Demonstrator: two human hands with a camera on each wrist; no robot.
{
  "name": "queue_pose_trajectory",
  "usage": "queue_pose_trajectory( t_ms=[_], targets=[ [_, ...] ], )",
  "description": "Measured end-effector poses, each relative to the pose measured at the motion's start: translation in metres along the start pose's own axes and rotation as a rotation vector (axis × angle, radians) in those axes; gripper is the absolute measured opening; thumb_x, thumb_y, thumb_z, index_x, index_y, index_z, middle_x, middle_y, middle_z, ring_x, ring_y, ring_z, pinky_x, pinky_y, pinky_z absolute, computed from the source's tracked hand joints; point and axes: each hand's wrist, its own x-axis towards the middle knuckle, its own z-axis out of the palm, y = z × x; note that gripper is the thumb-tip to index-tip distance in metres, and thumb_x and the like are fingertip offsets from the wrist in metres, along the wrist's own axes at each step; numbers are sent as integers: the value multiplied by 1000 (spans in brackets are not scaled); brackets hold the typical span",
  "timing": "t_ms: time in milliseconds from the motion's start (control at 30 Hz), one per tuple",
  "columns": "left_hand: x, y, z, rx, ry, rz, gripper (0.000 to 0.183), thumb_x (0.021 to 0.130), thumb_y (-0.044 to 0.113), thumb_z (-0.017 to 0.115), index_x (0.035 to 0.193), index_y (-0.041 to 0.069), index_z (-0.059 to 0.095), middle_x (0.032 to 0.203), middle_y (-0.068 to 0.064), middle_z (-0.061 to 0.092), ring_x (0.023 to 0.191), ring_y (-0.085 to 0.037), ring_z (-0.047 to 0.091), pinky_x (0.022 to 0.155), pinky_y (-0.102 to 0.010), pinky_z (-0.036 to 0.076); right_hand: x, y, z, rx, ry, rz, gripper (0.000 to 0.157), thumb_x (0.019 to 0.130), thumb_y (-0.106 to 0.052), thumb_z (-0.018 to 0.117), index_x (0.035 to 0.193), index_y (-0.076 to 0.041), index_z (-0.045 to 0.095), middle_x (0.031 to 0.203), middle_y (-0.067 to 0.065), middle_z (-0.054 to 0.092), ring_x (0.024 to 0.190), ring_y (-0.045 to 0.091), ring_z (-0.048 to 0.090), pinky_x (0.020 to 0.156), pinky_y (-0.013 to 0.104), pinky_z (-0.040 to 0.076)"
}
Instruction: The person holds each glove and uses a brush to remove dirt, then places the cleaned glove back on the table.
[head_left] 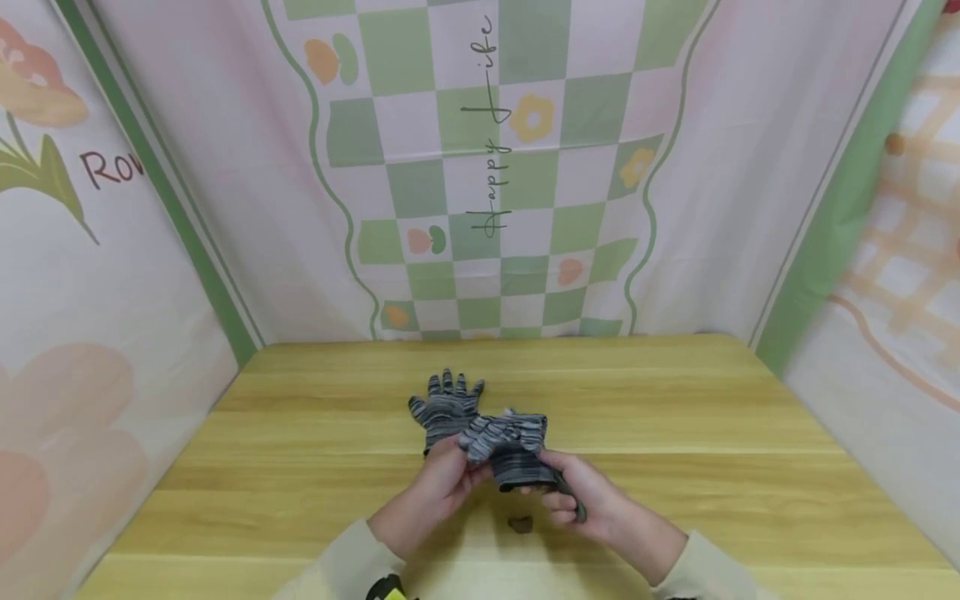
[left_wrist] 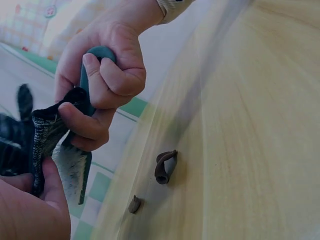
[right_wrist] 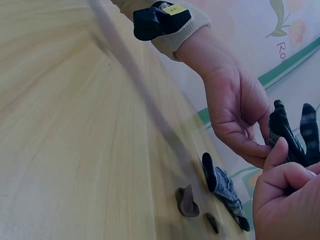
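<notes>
A grey-and-black striped knitted glove [head_left: 517,450] is held up off the table between both hands. My left hand [head_left: 444,479] pinches the side of it. My right hand [head_left: 592,496] grips a brush by its dark green handle [left_wrist: 100,52], and its fingers also touch the glove's black cuff. Whitish bristles [left_wrist: 72,165] show below that hand in the left wrist view, close beside the glove. A matching glove [head_left: 446,408] lies flat on the table just beyond my left hand, fingers spread away from me.
On the wooden table [head_left: 675,417] lie a curled brown piece [left_wrist: 165,167] and a smaller brown piece [left_wrist: 134,204], of unclear kind, near the hands. A patterned cloth [head_left: 480,167] hangs behind the table, with more cloth at both sides.
</notes>
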Motion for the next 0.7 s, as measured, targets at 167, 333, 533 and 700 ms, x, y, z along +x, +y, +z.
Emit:
queue_pose_trajectory(
  t_ms=[167, 333, 533, 700],
  targets=[
    [-2, 2, -1, 26, -20, -15, 20, 96, -5, 43, 112, -9, 54, 85, -2, 65, 76, -9, 62, 73, -21, 55, -1, 2, -2, -16, 50, 46, 39, 106, -28, 26, 100, -5, 57, 80, -1, 61, 43, -7, 30, 39, 7, 24],
    [-3, 4, -2, 25, -36, -48, 21, 95, -5, 43, 114, -9, 51, 83, -2, 64, 71, -8, 60, 67, -19, 54, -3, 1, -2, -101, 142, 21, 31, 105, -31, 36, 87, -10, 50, 63, -9, 43, 43, -3, 26, 40, 10, 21],
    [-7, 5, -2, 70, -51, -77, 15, 90, -9, 44, 90, 3, 53, 79, -1, 59, 70, -8, 56, 63, -17, 51, -6, -6, -7, -262, 178, -77, 30, 100, -19, 42, 70, -17, 42, 59, -10, 33, 44, 0, 24, 40, 13, 20],
    [-9, 6, -2, 95, -61, -84, 17, 88, -10, 48, 83, 5, 54, 80, -3, 59, 71, -10, 58, 66, -19, 54, -4, -12, -11, -264, 228, -113, 18, 95, -14, 48, 78, -11, 50, 62, -9, 44, 44, -1, 28, 39, 13, 23]
  ],
)
